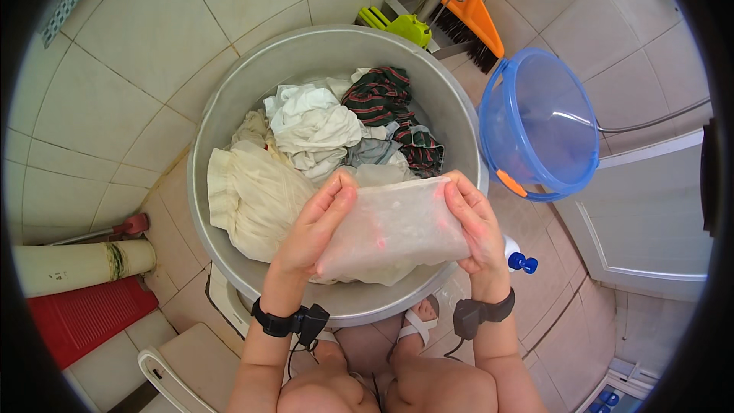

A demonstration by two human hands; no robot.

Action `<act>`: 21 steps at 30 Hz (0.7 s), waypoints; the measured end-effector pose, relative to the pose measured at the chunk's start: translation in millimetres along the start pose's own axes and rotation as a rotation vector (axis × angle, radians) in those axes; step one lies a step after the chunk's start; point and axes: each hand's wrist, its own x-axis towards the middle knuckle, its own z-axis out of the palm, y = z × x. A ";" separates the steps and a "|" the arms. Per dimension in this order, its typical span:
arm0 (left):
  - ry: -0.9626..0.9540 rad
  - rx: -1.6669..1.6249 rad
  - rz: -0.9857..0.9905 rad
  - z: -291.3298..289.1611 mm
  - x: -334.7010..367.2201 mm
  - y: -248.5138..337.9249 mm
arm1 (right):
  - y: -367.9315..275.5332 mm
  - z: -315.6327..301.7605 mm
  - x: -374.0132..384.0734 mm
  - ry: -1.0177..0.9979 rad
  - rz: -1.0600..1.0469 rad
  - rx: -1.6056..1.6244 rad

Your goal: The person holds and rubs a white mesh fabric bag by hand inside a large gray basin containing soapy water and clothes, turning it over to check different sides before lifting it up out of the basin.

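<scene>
My left hand (pixel 315 222) and my right hand (pixel 479 223) hold a thin, whitish, see-through cloth (pixel 394 222) stretched flat between them. A few pinkish spots show through it. Both thumbs lie along its side edges, and the other fingers are partly hidden behind. Beneath the cloth stands a big round grey metal tub (pixel 218 118) with laundry in it. Inside are a cream gathered garment (pixel 248 199) at the left, white crumpled cloth (pixel 310 118) in the middle, and a dark striped garment (pixel 378 95) at the back right. Each wrist wears a black strap with a small device.
A blue bucket (pixel 516 126) with an orange grip stands right of the tub. Behind lean an orange broom (pixel 474 19) and a green brush (pixel 405 28). A blue-capped white bottle (pixel 512 248) is near my right wrist. At left are a pale pipe (pixel 76 268) and a red washboard-like panel (pixel 92 317).
</scene>
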 end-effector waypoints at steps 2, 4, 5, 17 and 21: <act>0.073 -0.042 -0.049 12.0 4.4 -3.8 | 4.9 12.2 -2.8 0.089 -0.084 -0.172; 0.139 -0.076 -0.130 14.4 6.3 -12.8 | 26.3 34.9 -3.7 0.091 -0.307 -0.563; 0.150 -0.096 -0.186 13.0 7.9 -22.3 | 38.8 50.1 -7.0 0.060 -0.499 -0.879; 0.411 -0.393 -0.395 32.2 14.4 -54.4 | 85.2 34.3 26.3 0.325 -0.713 -1.401; 0.258 -0.438 -0.291 22.5 19.2 -64.6 | 88.7 38.5 28.5 0.392 -0.668 -1.356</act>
